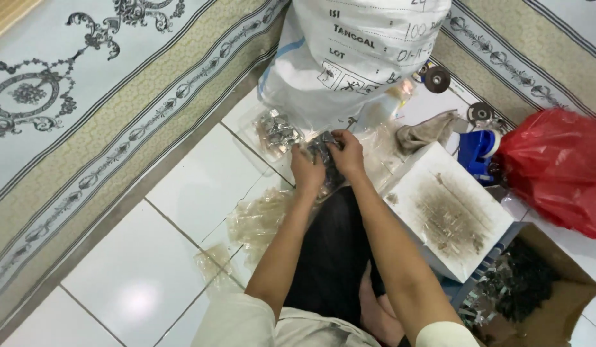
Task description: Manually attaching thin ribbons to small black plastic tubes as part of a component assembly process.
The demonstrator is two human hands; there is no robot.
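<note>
Both my hands meet over a small clear plastic bag of metal parts (324, 146) just in front of a big white sack. My left hand (307, 170) pinches the bag's near side. My right hand (347, 153) grips its top edge from the right. A second filled clear bag of small metal parts (277, 132) lies on the white tile to the left of my hands. Loose empty clear bags (259, 218) are scattered on the tiles beside my left forearm.
A large white woven sack (349, 51) stands ahead. A dirty white box lid (449, 209) lies right of my right arm, a cardboard box of dark metal parts (529, 289) lower right. A red plastic bag (558, 167), blue tape dispenser (476, 151), grey rag (426, 132) and patterned carpet (86, 96) surround the tiles.
</note>
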